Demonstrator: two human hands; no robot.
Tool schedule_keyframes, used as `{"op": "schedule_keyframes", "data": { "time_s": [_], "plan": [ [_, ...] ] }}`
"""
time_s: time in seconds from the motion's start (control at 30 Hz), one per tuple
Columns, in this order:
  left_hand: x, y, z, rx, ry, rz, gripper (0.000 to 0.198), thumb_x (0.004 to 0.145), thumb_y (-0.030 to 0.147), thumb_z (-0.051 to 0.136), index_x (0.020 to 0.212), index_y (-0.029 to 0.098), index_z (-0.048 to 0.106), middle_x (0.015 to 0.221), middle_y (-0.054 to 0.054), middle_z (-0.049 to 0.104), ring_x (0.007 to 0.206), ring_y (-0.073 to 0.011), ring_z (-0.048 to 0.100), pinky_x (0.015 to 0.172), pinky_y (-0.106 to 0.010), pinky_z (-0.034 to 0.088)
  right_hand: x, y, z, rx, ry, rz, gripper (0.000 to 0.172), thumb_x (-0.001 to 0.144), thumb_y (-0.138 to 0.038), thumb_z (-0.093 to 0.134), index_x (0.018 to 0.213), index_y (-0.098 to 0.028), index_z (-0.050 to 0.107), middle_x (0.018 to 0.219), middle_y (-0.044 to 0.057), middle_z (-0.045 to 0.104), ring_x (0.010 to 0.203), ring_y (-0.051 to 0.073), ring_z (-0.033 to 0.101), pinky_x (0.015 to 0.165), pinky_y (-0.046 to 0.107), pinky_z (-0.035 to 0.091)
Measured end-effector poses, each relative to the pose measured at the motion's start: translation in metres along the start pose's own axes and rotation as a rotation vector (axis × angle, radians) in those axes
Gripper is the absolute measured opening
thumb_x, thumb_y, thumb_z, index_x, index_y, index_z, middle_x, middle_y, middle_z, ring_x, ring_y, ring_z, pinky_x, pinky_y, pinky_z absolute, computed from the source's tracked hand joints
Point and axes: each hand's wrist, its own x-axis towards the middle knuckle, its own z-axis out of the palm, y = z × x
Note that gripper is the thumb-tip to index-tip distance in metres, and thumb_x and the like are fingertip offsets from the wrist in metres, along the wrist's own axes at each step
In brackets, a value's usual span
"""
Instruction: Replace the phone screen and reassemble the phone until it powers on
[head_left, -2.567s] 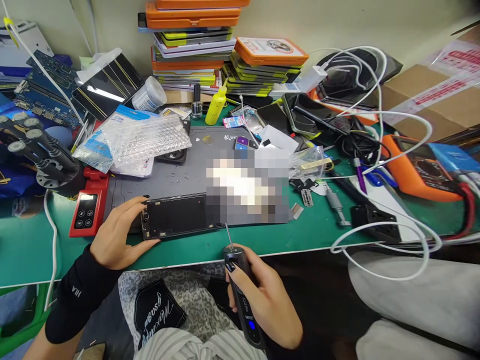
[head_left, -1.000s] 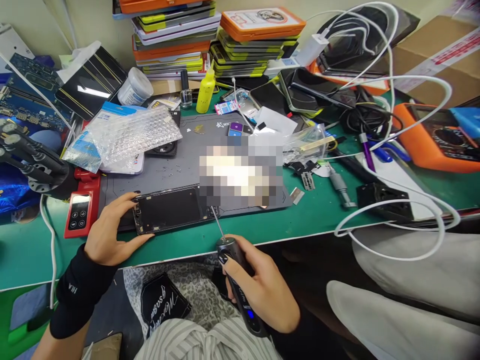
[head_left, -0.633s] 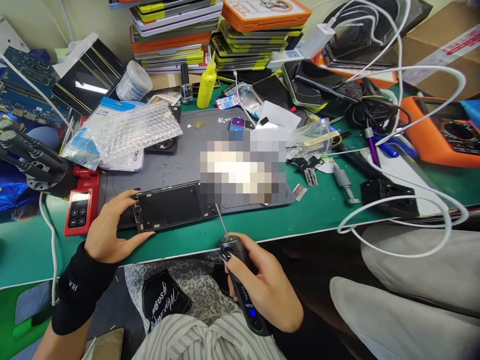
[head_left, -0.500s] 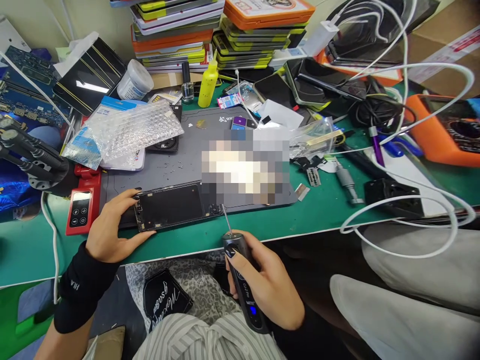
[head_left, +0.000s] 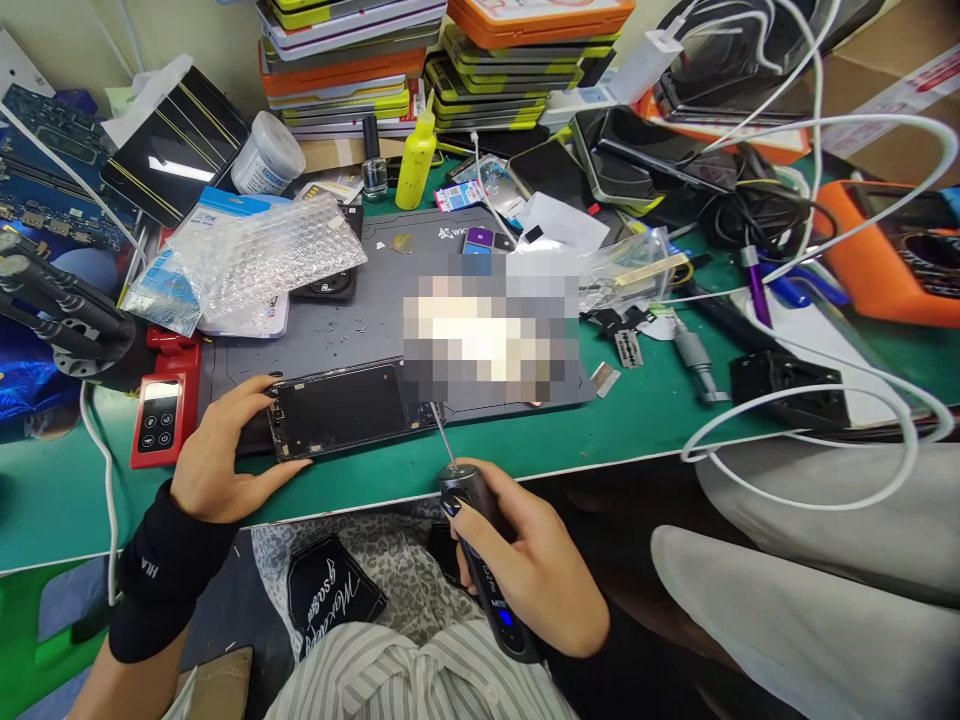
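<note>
An opened phone body point(head_left: 341, 408), dark with a bare black inner panel, lies at a slant along the front edge of the grey work mat. My left hand point(head_left: 221, 450) grips its left end, thumb along the near edge and fingers at the far corner. In my right hand point(head_left: 536, 565) is a dark electric screwdriver point(head_left: 487, 570) with a lit blue spot, thumb near its front end. Its thin bit slants up to the right end of the phone. A pixelated patch covers the area just beyond, so part of that end is hidden.
Tiny screws point(head_left: 352, 328) are scattered on the grey mat point(head_left: 315, 345). Bubble wrap point(head_left: 277, 250) lies behind the phone, a red device point(head_left: 159, 420) at left. A yellow bottle point(head_left: 416, 160) stands behind. White cable point(head_left: 795, 500) loops over the right edge. Another person's legs point(head_left: 810, 590) are at right.
The screwdriver bit has shifted slightly left along the phone's right end, and its handle leans a little further left. My left hand and the phone have stayed nearly still.
</note>
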Motion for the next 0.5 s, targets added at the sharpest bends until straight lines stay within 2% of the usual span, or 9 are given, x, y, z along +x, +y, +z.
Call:
{"op": "schedule_keyframes", "data": {
  "time_s": [0.17, 0.5],
  "plan": [
    [0.0006, 0.0014, 0.0008, -0.007, 0.001, -0.005, 0.061, 0.072, 0.041, 0.076, 0.121, 0.017, 0.047, 0.124, -0.017, 0.062, 0.113, -0.0340, 0.062, 0.089, -0.045, 0.056, 0.0004, 0.0032, -0.0006, 0.082, 0.008, 0.040, 0.042, 0.082, -0.051, 0.055, 0.109, -0.019, 0.052, 0.060, -0.004, 0.053, 0.037, 0.013, 0.054, 0.036, 0.024, 0.045],
    [0.0018, 0.0025, -0.0007, 0.004, -0.020, -0.004, 0.059, 0.073, 0.041, 0.076, 0.118, 0.017, 0.047, 0.123, -0.019, 0.062, 0.113, -0.0339, 0.062, 0.088, -0.046, 0.057, 0.0006, -0.0004, -0.0021, 0.042, 0.012, 0.023, 0.040, 0.082, -0.049, 0.054, 0.107, -0.018, 0.053, 0.057, -0.005, 0.051, 0.038, 0.014, 0.055, 0.038, 0.025, 0.046]
  ]
}}
